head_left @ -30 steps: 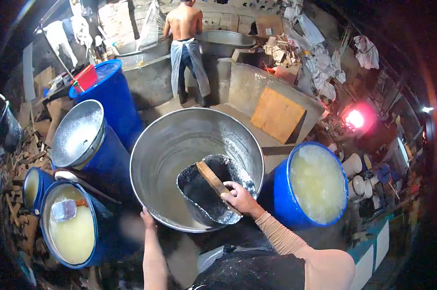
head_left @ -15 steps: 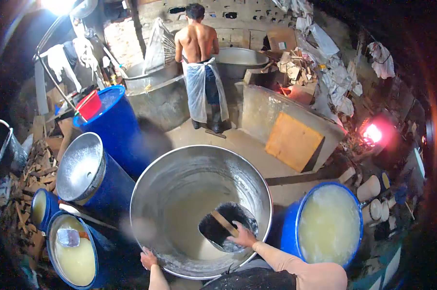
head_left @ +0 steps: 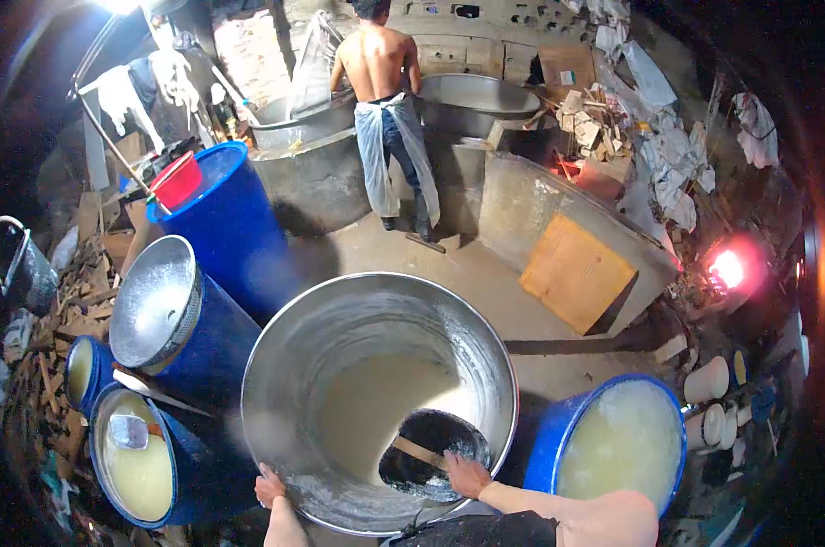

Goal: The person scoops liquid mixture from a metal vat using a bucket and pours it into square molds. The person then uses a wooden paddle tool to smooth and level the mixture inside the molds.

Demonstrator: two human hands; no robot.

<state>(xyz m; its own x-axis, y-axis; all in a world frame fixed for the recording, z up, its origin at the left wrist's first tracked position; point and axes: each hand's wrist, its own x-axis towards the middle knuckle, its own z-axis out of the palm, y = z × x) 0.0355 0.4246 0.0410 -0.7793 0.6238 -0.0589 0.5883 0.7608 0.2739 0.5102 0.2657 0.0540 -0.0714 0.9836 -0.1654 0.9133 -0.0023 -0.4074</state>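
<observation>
A large round metal vat [head_left: 289, 365] stands right in front of me, with pale cloudy liquid [head_left: 376, 392] at its bottom. My right hand [head_left: 468, 475] is closed around the wooden crossbar handle [head_left: 420, 452] of a black bucket [head_left: 403, 474]. That bucket hangs inside the vat near its right front wall; its inside looks dark, with pale smears. At the vat's left front rim is my left hand [head_left: 269, 486], its fingers curled over the edge.
Blue barrels of pale liquid stand at right [head_left: 622, 447] and left [head_left: 139, 483]. A metal bowl [head_left: 154, 296] tops another barrel. At the back, a person [head_left: 376, 68] faces large basins [head_left: 476, 96]. A yellowish board [head_left: 576, 273] leans on a low wall; a fire [head_left: 727, 269] glows right.
My view has tilted and shifted slightly. The black bucket has moved a little toward me and lower in the picture, still in my right hand. The person at the back leans more forward.
</observation>
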